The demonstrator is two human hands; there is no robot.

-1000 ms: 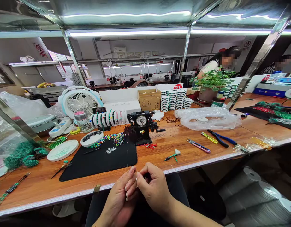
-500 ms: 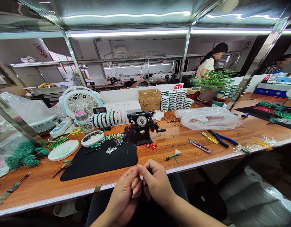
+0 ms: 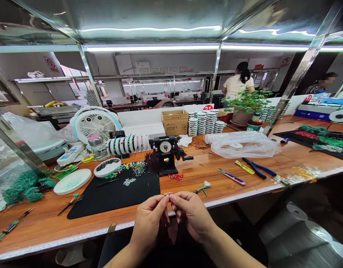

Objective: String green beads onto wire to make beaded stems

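Both hands up at the bench edge [image 3: 76,238], fingertips nearly meeting. Left hand [image 3: 150,217] pinches a thin dark wire [image 3: 163,194] between thumb and forefinger; right hand [image 3: 192,214] pinches narrow just beside it, what it grips too small to tell. The wire sits right between the two pinches, in front of the black mat [image 3: 115,193], beads [image 3: 129,167] and winder [image 3: 166,152] beyond
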